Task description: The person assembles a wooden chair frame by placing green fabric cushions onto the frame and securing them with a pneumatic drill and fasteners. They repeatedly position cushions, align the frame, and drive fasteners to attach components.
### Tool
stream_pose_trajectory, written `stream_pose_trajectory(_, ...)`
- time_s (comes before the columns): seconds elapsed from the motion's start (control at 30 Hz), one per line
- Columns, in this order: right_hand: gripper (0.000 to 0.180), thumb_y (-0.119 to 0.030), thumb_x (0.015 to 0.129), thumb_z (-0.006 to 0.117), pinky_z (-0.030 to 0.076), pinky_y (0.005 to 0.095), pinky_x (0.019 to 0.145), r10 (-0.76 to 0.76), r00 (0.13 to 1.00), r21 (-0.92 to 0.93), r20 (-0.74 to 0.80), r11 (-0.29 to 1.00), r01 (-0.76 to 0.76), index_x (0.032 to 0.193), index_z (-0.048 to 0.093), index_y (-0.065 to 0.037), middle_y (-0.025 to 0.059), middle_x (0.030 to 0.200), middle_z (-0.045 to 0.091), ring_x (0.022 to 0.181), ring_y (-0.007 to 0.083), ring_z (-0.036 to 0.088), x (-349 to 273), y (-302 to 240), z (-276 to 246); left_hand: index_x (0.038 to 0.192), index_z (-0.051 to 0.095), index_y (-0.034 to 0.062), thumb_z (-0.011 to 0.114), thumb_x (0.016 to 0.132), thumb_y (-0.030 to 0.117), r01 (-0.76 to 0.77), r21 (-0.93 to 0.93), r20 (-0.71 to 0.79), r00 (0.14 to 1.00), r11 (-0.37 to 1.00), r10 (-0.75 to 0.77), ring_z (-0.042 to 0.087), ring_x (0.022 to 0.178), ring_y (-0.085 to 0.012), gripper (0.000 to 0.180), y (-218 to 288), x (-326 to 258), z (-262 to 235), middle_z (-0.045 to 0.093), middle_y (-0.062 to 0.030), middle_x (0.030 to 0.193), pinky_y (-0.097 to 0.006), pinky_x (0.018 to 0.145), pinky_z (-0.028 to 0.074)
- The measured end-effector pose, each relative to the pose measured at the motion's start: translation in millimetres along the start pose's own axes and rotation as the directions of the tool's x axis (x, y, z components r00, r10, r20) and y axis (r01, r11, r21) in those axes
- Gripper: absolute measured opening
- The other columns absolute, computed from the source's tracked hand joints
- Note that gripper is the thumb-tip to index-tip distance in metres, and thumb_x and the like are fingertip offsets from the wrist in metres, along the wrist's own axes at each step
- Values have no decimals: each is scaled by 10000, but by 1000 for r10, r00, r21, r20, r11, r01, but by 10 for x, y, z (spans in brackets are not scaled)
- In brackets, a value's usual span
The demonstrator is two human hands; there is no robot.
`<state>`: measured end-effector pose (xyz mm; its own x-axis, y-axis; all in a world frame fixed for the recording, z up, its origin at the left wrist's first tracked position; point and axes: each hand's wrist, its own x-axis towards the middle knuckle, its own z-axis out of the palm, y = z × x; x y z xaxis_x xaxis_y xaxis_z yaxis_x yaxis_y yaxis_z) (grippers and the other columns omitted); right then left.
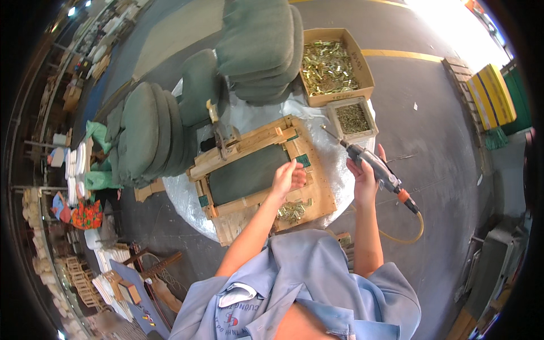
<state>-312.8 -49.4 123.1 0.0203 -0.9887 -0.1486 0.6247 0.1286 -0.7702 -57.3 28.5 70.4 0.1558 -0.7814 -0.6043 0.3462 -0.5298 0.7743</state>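
My right hand (365,177) grips a grey pneumatic screwdriver (375,168) with an orange hose fitting, its bit pointing up and left toward a wooden jig (258,170). My left hand (288,178) hovers over the jig's right side with fingers curled, seemingly pinching something small; I cannot make out what. The jig holds a dark green padded panel (246,174) framed by wooden strips. A pile of small brass fittings (292,211) lies on the jig's near corner.
Stacks of green cushions (150,133) stand left, with more cushions (260,45) behind the round work table (184,198). A cardboard box of brass hardware (334,67) and a smaller box of screws (352,118) sit behind the jig. Yellow pallets (493,93) stand far right.
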Motion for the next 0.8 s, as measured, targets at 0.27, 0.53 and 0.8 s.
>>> stream_pose_trajectory(0.27,1047,-193,863,857,668,515,952,142,959,-86,245,988,-125,1693,222,-135,288,1434,634,1229,393,711,-656,-96,284,941,692,64,586,1093,585,-185,-109,-79,981,977,177,609,499,-102,553,654,-31,54,676,-42,763,-224,392,403)
stream_pose_trajectory(0.53,995,-115,857,888,642,501,995,168,915,-234,367,969,-83,1651,288,-95,283,1453,610,1220,374,703,-918,-46,393,727,553,154,680,1078,496,-156,-535,-150,985,830,88,322,439,-79,506,124,-54,-391,407,70,590,-271,409,262)
stream_pose_trajectory(0.8,953,-95,835,913,613,479,994,121,864,-309,489,950,42,1615,365,-79,271,1426,631,1170,351,718,-943,-22,408,1356,679,-31,438,1131,614,-87,-845,-11,989,528,145,735,1160,-343,724,-64,-341,-569,762,-208,1217,-476,1035,602)
